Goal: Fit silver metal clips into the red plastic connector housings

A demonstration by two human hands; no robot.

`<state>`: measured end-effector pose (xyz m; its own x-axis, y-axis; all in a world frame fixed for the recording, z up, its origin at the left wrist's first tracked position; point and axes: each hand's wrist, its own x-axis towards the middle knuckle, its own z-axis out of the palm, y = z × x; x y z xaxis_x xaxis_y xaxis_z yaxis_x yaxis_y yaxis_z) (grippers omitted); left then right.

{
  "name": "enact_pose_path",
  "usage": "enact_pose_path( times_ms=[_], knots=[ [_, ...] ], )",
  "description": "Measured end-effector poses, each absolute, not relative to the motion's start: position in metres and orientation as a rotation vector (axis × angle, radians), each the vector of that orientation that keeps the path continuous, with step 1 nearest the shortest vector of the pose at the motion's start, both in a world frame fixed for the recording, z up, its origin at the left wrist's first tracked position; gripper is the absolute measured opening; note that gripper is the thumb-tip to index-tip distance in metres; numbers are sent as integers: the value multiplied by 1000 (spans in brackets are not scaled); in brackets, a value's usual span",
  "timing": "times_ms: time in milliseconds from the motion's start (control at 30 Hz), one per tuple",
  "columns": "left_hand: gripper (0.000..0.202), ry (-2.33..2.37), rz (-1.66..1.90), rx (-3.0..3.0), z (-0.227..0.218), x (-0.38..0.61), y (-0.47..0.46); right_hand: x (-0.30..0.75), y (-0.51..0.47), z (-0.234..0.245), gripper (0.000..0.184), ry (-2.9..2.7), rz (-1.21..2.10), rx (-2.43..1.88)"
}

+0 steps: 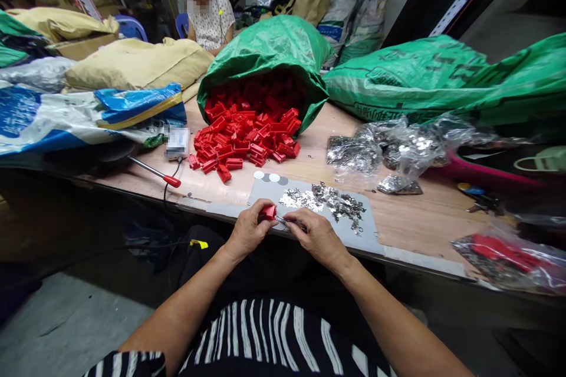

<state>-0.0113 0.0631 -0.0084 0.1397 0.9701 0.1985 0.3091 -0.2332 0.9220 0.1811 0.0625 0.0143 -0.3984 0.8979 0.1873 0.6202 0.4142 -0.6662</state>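
At the near edge of the tabletop (411, 224), the left hand (246, 232) pinches a red block (269, 212), apparently midway; the right hand (322, 238) grips a thin tool (282, 220) beside it; loose blocks (241, 144) beyond seem unworked.

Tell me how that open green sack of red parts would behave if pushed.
The green sack would probably give and fold, since its sides are creased. It may feel heavy, as many red parts fill its mouth. A push could well spill more, because the mouth faces sideways and a pile already sits on the table.
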Motion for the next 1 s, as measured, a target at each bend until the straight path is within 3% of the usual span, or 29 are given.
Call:
enact_pose_path(
  times_ms=[567,1000],
  knots=[
    [33,1223,1055,1728,-11,-14,67,179,63,7,17,-2248,582,-1281],
    [25,1247,1006,1759,-10,-13,67,149,50,23,17,-2331,377,-1662]
  ],
)
